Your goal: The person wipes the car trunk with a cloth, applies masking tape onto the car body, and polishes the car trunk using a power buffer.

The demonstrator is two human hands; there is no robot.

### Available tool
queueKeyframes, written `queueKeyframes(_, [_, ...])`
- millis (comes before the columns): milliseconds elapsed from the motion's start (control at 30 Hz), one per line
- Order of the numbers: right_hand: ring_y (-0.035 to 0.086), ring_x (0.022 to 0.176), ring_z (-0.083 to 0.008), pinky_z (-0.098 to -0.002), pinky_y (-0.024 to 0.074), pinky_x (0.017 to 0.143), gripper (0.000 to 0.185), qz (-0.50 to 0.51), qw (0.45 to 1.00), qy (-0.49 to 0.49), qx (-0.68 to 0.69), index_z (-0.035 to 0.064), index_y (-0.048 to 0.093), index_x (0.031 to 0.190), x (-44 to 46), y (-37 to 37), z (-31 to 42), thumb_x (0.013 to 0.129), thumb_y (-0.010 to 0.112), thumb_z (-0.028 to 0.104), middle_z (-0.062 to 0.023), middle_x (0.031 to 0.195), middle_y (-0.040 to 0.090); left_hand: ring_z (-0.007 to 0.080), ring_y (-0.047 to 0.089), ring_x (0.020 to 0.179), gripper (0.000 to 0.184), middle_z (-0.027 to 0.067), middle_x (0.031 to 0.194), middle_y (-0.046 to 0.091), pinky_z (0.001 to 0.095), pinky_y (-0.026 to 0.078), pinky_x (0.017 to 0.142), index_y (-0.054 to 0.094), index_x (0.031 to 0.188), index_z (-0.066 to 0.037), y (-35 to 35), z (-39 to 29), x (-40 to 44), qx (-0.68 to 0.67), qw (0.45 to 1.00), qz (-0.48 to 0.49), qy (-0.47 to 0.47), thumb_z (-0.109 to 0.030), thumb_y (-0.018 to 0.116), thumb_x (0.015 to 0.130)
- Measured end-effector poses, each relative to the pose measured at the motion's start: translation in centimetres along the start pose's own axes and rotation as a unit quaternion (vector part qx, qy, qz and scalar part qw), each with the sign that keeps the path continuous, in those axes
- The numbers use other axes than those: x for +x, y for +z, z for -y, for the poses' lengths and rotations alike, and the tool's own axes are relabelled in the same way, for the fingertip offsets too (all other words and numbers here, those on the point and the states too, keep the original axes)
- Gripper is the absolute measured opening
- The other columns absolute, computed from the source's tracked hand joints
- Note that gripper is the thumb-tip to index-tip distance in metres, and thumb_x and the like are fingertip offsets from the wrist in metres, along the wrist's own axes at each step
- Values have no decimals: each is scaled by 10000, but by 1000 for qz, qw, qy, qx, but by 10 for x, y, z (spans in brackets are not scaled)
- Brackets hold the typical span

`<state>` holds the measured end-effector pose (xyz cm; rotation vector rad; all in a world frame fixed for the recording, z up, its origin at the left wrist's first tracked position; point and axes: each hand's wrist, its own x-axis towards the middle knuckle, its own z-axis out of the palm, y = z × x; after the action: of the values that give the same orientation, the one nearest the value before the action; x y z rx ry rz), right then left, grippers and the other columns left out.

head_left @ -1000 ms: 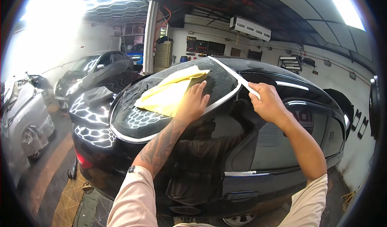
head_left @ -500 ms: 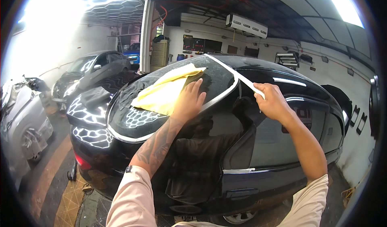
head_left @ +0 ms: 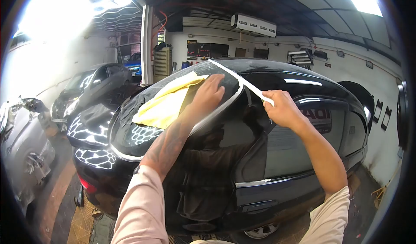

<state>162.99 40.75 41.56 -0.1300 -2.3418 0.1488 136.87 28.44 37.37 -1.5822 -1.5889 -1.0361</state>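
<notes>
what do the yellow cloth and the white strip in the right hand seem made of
Yellow cloth: soft, matte fabric, possibly microfibre, judging by its loose folds. White strip: flat and matte, probably paper or plastic tape, as it runs straight to the right hand.

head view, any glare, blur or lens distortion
Head view: glare washes out much of the left wall; head view: bright hexagonal reflections on the car; head view: fisheye bowing, dark corners; head view: left hand looks slightly blurred.

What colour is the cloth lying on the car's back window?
The big cloth is bright yellow; it shows best in the head view.
</notes>
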Motion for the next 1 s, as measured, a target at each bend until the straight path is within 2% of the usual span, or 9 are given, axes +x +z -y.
queueKeyframes(333, [673, 964, -377, -389, 523, 848, 385, 44, 992, 119, 28, -71, 601, 1229, -5, -2, 10, 869, 580, 64, -290, 1146, 639, 352, 493, 1271, 519, 186, 1337, 559, 415, 369, 1101, 556, 1287, -23, 30, 12, 66, 27, 990, 135, 5, -82, 442, 784])
queueKeyframes(500, [668, 814, -335, -396, 542, 715, 246, -39, 981, -94, -165, -56, 659, 1042, -3, 12, 14, 874, 611, 117, -190, 920, 672, 349, 540, 1220, 486, 173, 1326, 575, 416, 421, 1049, 597, 1233, -23, 30, 13, 72, 77, 984, 154, 45, -53, 440, 774])
queueKeyframes(600, [655, 614, -201, -313, 481, 485, 95, 33, 838, -321, -441, 59, 618, 765, -4, 48, 37, 729, 639, 144, -84, 721, 633, 356, 565, 1185, 495, 163, 1326, 579, 414, 454, 1010, 601, 1241, -25, 24, 7, 82, 123, 971, 197, 52, -32, 447, 770])
queueKeyframes(633, [605, 531, -173, -294, 437, 444, 91, 49, 837, -405, -365, 67, 610, 691, -14, 56, 44, 702, 647, 149, -68, 629, 591, 362, 574, 1170, 510, 159, 1323, 582, 413, 468, 994, 597, 1255, -25, 23, 7, 85, 140, 963, 220, 60, -18, 454, 766])
queueKeyframes(667, [562, 513, -148, -279, 395, 427, 111, 24, 757, -503, -417, 72, 595, 623, -41, 54, 77, 671, 649, 156, -53, 578, 548, 362, 574, 1170, 510, 159, 1323, 582, 413, 468, 994, 597, 1255, -25, 22, 9, 89, 141, 963, 220, 60, -18, 454, 766])
queueKeyframes(767, [547, 505, -142, -274, 373, 432, 132, 99, 803, -568, -149, 42, 589, 617, -113, 52, 147, 674, 635, 152, -53, 564, 522, 338, 555, 1213, 536, 141, 1342, 573, 400, 458, 1017, 609, 1255, -54, 27, 15, 80, 147, 968, 196, 63, 24, 487, 739])
queueKeyframes(833, [555, 506, -147, -281, 386, 436, 136, 132, 819, -545, -122, 39, 583, 624, -118, 46, 147, 689, 629, 149, -55, 569, 523, 295, 537, 1252, 460, 113, 1337, 584, 397, 449, 1040, 598, 1272, -61, 33, 15, 71, 208, 958, 166, 106, -77, 531, 817])
queueKeyframes(900, [585, 510, -187, -330, 441, 446, 126, 226, 830, -505, -65, 29, 582, 686, -114, 28, 149, 727, 614, 144, -68, 604, 544, 298, 449, 1343, 486, 124, 1426, 512, 436, 365, 1113, 584, 1309, -95, 17, -13, 65, 357, 876, 218, 238, -114, 569, 824])
queueKeyframes(1000, [684, 693, -267, -358, 551, 610, 140, 366, 816, -446, 45, 9, 660, 861, -97, 4, 158, 765, 632, 108, -121, 770, 655, 345, 413, 1351, 559, 205, 1396, 504, 467, 314, 1124, 592, 1317, -130, -26, -60, -14, 129, 967, 5, 218, -146, 659, 762])
